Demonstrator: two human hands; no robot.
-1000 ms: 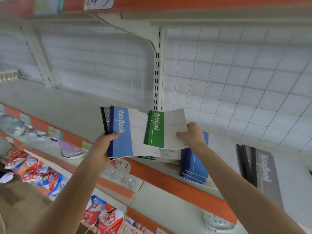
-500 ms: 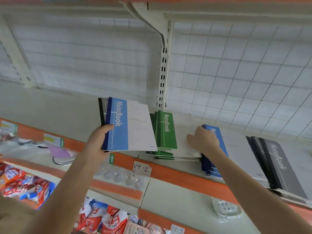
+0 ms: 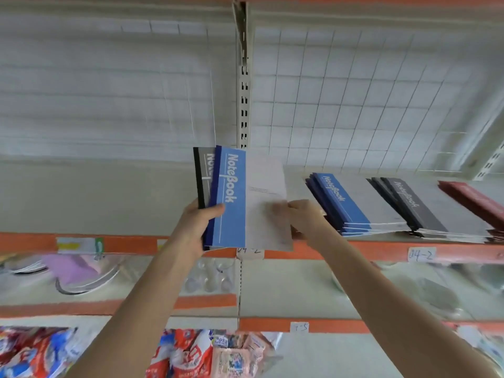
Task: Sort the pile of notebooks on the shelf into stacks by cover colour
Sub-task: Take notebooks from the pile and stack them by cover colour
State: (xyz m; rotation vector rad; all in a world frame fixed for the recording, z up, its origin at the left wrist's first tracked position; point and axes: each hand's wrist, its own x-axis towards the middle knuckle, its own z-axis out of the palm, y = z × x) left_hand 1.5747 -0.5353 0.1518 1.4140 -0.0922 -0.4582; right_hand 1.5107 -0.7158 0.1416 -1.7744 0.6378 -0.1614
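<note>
My left hand [image 3: 200, 223] grips a small bundle of notebooks upright above the shelf edge, a blue notebook [image 3: 240, 197] in front and a black one [image 3: 203, 170] behind it. My right hand [image 3: 302, 218] is at the blue notebook's right edge, blurred, its fingers touching the cover. On the shelf to the right lie a blue stack [image 3: 351, 205], a black stack [image 3: 425, 211] and a red stack [image 3: 474, 200]. The green stack is hidden behind the held notebooks.
The shelf [image 3: 81, 197] has an orange front rail [image 3: 354, 251] with a label 04-2 [image 3: 421, 254]. A slotted upright [image 3: 243, 85] stands behind against a wire grid back. Lower shelves hold packaged goods [image 3: 191, 353] and clear items [image 3: 210, 279].
My right hand left the green stack on the shelf and came back to the held blue notebook. The view swung right, so the black and red stacks show more fully.
</note>
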